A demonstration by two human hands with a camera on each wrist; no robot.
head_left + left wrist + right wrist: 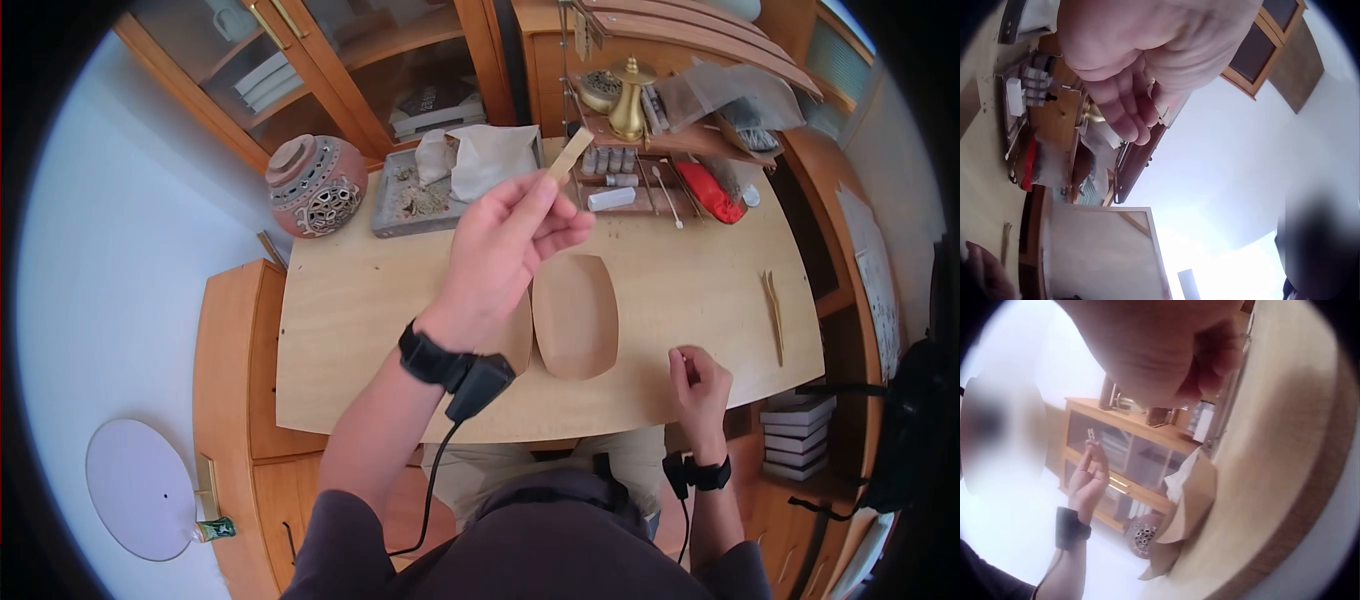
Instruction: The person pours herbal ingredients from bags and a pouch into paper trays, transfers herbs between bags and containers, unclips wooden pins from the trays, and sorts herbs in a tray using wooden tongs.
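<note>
My left hand [500, 240] is raised over the middle of the table, pinching a short, flat, pale tan strip [571, 152] between thumb and fingertips. The strip points up and away from me; its exact kind I cannot tell. Below that hand lies a shallow brown paper tray [577, 325], and a second such tray [517, 335] is partly hidden by the left wrist. Near the table's front edge, to the right, my right hand [700, 388] hangs with fingers loosely curled and nothing showing in them. The right wrist view also shows the raised left hand [1090, 478].
Thin tongs [775, 318] lie at the table's right. At the back stand a patterned clay pot [318, 190], a grey tray [400, 222] with dried bits and white paper, and a rack [690, 140] bearing a brass piece [628, 105], small bottles and a red bundle [710, 190].
</note>
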